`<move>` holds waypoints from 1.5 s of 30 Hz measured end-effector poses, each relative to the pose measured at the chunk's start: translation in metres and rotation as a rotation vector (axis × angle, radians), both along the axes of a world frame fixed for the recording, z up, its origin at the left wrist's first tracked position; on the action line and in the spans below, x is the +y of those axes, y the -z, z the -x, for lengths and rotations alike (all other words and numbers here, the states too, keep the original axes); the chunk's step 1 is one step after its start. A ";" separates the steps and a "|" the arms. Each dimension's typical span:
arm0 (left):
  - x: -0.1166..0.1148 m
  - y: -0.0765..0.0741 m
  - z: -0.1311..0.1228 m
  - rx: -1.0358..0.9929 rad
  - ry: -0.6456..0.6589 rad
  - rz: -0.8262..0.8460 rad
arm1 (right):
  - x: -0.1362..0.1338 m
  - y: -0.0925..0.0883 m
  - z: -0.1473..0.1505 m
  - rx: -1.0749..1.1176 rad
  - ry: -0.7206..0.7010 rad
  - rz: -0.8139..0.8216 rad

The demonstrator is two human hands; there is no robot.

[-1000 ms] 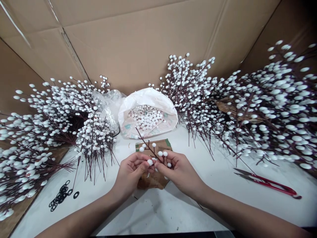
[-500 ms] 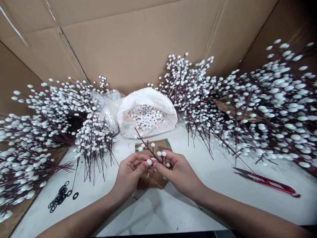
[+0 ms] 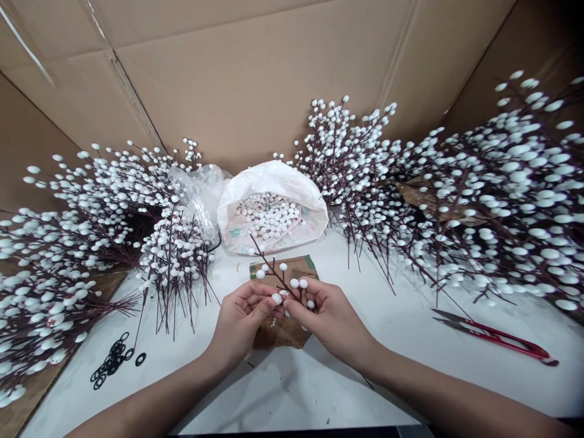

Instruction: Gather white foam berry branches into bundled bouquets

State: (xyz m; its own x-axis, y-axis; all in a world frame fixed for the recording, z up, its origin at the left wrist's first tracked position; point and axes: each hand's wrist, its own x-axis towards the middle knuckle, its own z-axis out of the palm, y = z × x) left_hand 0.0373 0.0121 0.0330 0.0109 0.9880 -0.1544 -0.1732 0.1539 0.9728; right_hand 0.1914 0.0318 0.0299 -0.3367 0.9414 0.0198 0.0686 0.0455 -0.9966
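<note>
Both hands meet over the white table, low in the middle of the head view. A thin dark red twig point(image 3: 270, 265) with a few white bead buds rises from between them toward the back. My left hand point(image 3: 241, 320) pinches a white bead point(image 3: 276, 298) at the twig between thumb and forefinger. My right hand point(image 3: 329, 317) is closed on the twig's lower stem, beads showing by its fingers. Under the hands lies a brown paper piece point(image 3: 283, 330).
An open white bag of loose white beads point(image 3: 272, 214) sits behind the hands, a crumpled clear bag point(image 3: 199, 188) beside it. Piles of beaded branches point(image 3: 479, 194) fill the right, and more beaded branches point(image 3: 86, 225) the left. Red snips point(image 3: 495, 338) lie right; black rings point(image 3: 112, 360) lie left. Cardboard walls surround.
</note>
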 end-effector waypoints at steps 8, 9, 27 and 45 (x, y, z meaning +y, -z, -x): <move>-0.002 -0.003 0.002 0.012 0.015 -0.028 | 0.002 -0.006 -0.003 0.028 -0.059 0.013; -0.002 -0.002 0.002 0.010 0.016 -0.031 | 0.002 -0.007 -0.003 0.023 -0.063 0.008; -0.003 0.000 0.003 -0.001 0.017 0.015 | 0.000 -0.005 0.001 0.023 -0.058 0.042; -0.005 -0.002 0.001 0.041 0.008 0.011 | 0.001 0.002 0.000 0.017 -0.070 0.020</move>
State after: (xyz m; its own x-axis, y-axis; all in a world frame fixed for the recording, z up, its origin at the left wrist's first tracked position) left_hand 0.0363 0.0072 0.0347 0.0119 0.9861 -0.1659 -0.1317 0.1660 0.9773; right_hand 0.1914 0.0329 0.0283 -0.4013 0.9159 0.0073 0.0495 0.0297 -0.9983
